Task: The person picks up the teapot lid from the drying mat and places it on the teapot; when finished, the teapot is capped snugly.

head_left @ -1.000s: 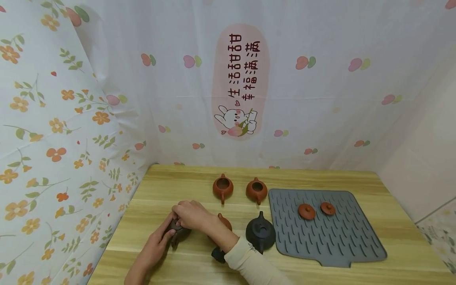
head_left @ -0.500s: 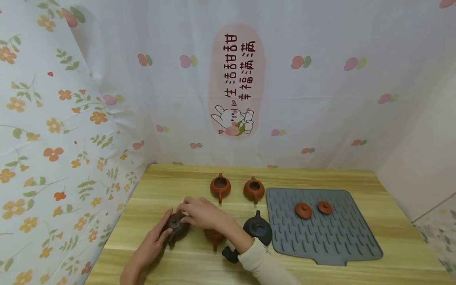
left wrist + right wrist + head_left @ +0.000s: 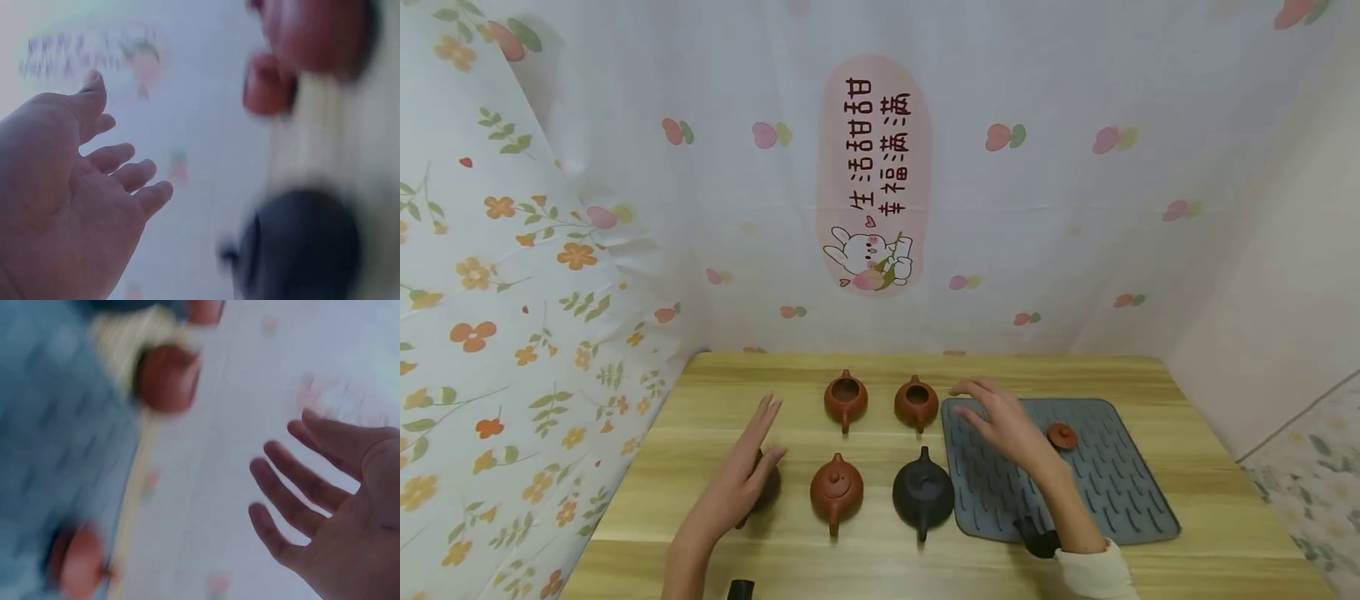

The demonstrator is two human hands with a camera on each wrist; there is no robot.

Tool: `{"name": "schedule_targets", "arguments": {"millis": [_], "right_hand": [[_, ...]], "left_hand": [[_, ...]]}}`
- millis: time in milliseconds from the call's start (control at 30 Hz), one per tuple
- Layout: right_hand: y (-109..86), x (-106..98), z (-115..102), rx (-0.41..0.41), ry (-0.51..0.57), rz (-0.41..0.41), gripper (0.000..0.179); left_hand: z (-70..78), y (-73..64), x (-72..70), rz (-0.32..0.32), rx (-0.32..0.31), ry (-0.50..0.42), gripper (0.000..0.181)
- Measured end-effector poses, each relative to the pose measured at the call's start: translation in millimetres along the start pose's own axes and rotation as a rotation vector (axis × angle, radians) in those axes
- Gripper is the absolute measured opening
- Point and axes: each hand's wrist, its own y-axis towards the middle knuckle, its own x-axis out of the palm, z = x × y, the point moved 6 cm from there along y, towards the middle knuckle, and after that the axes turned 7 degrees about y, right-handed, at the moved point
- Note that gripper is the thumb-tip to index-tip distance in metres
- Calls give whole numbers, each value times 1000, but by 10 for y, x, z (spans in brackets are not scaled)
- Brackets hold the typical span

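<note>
My left hand [image 3: 737, 479] hovers over a dark brown teapot [image 3: 767, 493] at the left, covering most of it. Its fingers are straight and spread, holding nothing. My right hand [image 3: 1000, 421] is above the left part of a grey ridged mat [image 3: 1138, 500], fingers relaxed and apart from anything. On the mat lies a reddish-brown teapot lid [image 3: 1062, 436]; a second lid is hidden by the right hand. The left wrist view shows a dark teapot [image 3: 300, 244], blurred. In the right wrist view, a lid [image 3: 81, 565] and a lidless teapot [image 3: 167, 378] appear blurred.
Two lidless reddish-brown teapots stand at the back, one left [image 3: 846, 400] and one right [image 3: 916, 404]. In front are a lidded reddish-brown teapot [image 3: 837, 493] and a lidded black teapot [image 3: 923, 493]. Patterned cloth [image 3: 760, 250] hangs behind the wooden table [image 3: 700, 392].
My right hand has left the brown teapot's lid and swung right to above the mat. The left hand has loosened from that teapot and straightened its fingers. The view has shifted slightly.
</note>
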Motion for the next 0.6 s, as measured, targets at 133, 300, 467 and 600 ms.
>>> {"name": "schedule_targets", "arguments": {"millis": [133,300,467,600], "right_hand": [[-270,-248,359,102,-24,82,30],[-475,-408,624,184,-34,118,35],[-610,-436,739,209,-25,128,35],[-707,-451,780,240,-22,144,35]], "left_hand": [[257,270,286,-120,30,-61,67],[466,669,652,-295,47,-154,72],[547,918,889,-356,43,-147,77],[557,1029,1024,-387,36,-147,77]]}}
